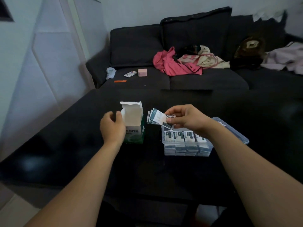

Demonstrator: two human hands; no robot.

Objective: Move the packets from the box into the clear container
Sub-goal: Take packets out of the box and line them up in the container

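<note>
A clear plastic rectangular container sits on the glossy black table, toward the right. Inside it, small white-and-dark-green paper packets stand packed in rows on edge, with more stacked beneath, seen through the front wall. Its far half is hidden by the right forearm, so how full that part is cannot be told.

Just left of the container stands a tall green-and-white cardboard box, upright, its white top flaps raised and open. What remains inside it cannot be seen from this angle.

The right hand hangs over the container's near-left corner, thumb and fingers curled and pinching a fanned bundle of flat packets, same white and dark-green print, their loose ends pointing left toward the box. The bundle is in the air between box and container, touching neither.

The left hand is at the box's left side, fingers curled loosely, thumb close to the open flap; whether it actually grips the cardboard or only rests beside it cannot be told.

Behind the table is a dark grey fabric sofa, carrying a crumpled pink garment, a beige bag, a small pink rounded case and a small white flat carton.
</note>
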